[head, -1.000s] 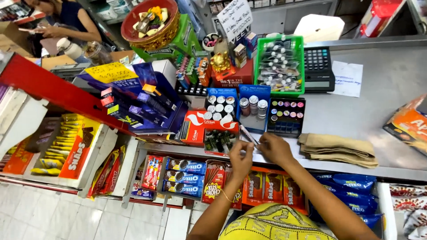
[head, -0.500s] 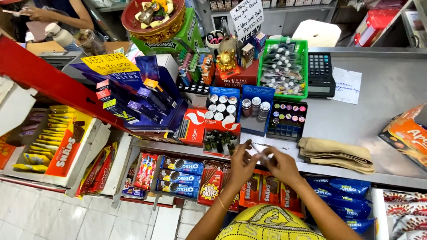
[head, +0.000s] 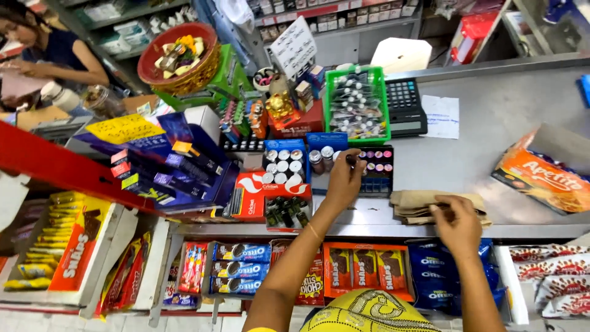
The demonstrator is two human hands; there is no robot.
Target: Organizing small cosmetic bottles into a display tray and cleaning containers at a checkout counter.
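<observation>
1. Here my left hand (head: 344, 178) is over the dark display box (head: 376, 169) of small round pots, near the middle of the counter (head: 491, 117). Its fingers are pinched on a small dark item (head: 351, 161), a slim tube I think; it is too small to tell surely.
2. It looks light, stiff and smooth, so it may slip. I judge that a fingertip pinch at its middle is best.
3. My right hand (head: 458, 224) rests on the folded brown paper bags (head: 424, 206) at the counter's front edge, fingers curled and closed on nothing. The bags look soft and thin, and easy to crease.
</observation>
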